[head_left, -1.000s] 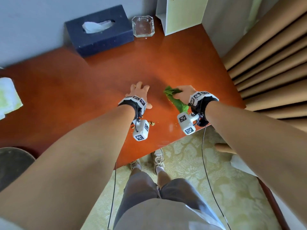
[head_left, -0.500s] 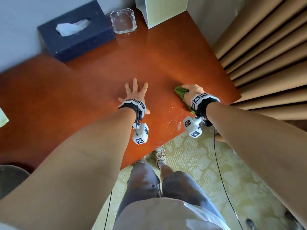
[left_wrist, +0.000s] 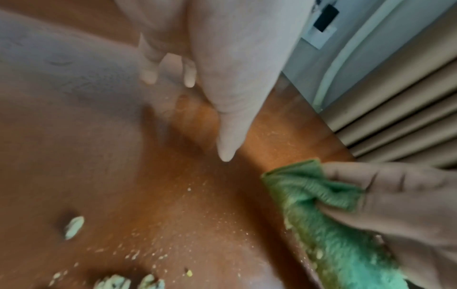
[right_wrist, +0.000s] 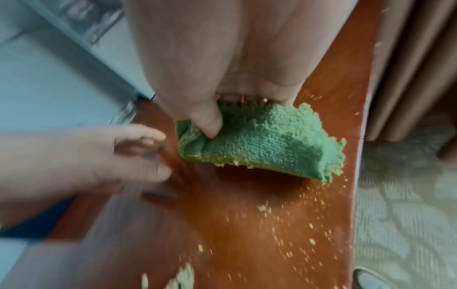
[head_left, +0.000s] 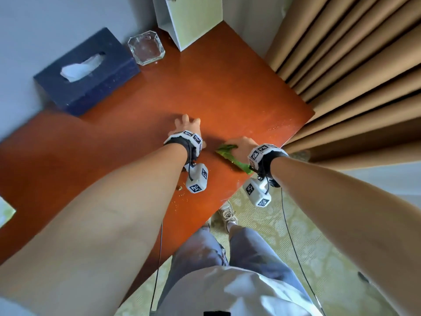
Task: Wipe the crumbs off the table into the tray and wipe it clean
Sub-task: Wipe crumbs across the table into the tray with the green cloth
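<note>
Dark blue tissue box [head_left: 87, 70] beside clear glass ashtray [head_left: 146, 47]; white-and-green paper bag [head_left: 190, 18] behind; pleated tan curtain [head_left: 355, 71] at right.

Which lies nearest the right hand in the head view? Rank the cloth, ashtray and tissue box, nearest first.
1. Cloth: gripped in the right hand.
2. Ashtray: far side, by the wall.
3. Tissue box: far left, beyond the ashtray.

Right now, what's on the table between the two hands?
Only fine crumbs on bare table lie between the left hand and right hand, in the left wrist view.
</note>
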Demonstrator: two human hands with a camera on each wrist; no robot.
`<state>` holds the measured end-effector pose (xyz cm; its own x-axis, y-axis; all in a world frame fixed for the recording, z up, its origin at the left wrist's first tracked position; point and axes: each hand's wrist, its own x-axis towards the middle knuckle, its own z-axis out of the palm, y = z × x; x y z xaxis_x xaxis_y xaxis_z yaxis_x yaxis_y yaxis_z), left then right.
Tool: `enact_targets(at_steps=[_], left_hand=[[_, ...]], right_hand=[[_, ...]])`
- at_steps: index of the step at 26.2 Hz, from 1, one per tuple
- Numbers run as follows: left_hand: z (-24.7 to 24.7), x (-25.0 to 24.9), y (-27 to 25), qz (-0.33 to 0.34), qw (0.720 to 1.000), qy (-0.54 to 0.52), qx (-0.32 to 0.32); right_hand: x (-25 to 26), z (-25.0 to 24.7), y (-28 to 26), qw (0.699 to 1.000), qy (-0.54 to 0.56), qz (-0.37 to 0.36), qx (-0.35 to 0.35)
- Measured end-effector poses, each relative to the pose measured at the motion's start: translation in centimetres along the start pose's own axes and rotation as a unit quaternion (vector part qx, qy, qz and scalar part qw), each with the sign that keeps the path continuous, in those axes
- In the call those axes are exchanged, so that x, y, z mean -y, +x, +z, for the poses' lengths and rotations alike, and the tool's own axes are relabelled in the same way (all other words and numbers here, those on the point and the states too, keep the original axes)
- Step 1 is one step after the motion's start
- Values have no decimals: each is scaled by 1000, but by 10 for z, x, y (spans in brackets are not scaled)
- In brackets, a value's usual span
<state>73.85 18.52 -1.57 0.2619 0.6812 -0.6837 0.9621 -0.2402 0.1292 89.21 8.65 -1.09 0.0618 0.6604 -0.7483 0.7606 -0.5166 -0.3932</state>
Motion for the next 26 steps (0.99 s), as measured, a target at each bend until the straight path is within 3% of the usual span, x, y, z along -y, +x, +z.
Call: enact_targets(at_steps=[7,15,21,26], left_hand=[[-8,-52,2,103,994,22,-22],[-9,-112,25,138,990,32,-14],[-2,-117,43,77,995,45,34],[5,-116,43,71,992,84,61]], right_hand=[[-62,-48,-25,969,148,103,-167],[-125,-92,-29,914,253,151,-280],[-146,-131,4,903,267,167,-293],[-145,-145,25,954,155,159,-200]])
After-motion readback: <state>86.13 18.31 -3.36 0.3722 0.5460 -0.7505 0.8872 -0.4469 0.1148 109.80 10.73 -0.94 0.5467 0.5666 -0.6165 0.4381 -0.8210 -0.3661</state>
